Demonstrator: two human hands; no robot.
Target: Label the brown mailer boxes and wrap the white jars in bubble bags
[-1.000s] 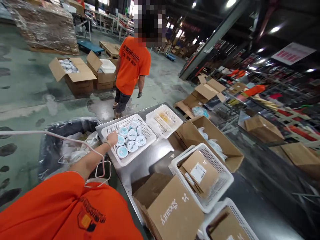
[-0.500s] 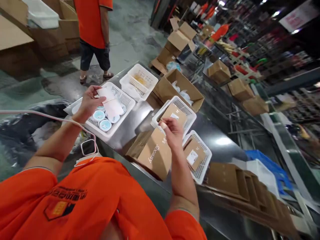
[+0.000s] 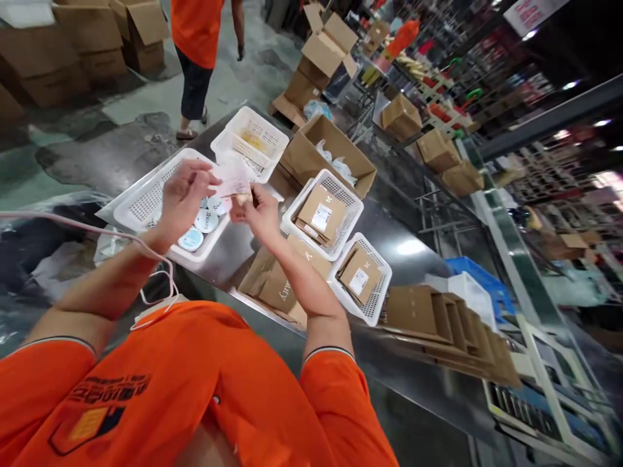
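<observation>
A thin pale sheet of paper [image 3: 233, 176] is held up between my two hands. My left hand [image 3: 181, 198] has its fingertips closed at the paper's left edge. At the lower right corner my right hand [image 3: 259, 211] pinches the same sheet. Below the paper, a white perforated basket [image 3: 141, 206] holds several round white-and-blue lidded tubs [image 3: 191, 239]; my hands partly cover it. An upright brown carton [image 3: 275, 282] with printed lettering stands under my right forearm.
Two white baskets [image 3: 372, 311] to the right hold flat labelled boxes [image 3: 321, 214]. Behind are another white basket [image 3: 280, 144] and an open carton [image 3: 304, 152] with plastic bags. Several cartons [image 3: 413, 311] line the metal table's right. A person in orange [image 3: 199, 32] stands beyond; a pink cable [image 3: 87, 224] crosses left.
My right hand has moved left from above the brown carton to the paper and now grips its corner. The view has shifted, and the person beyond has turned or stepped.
</observation>
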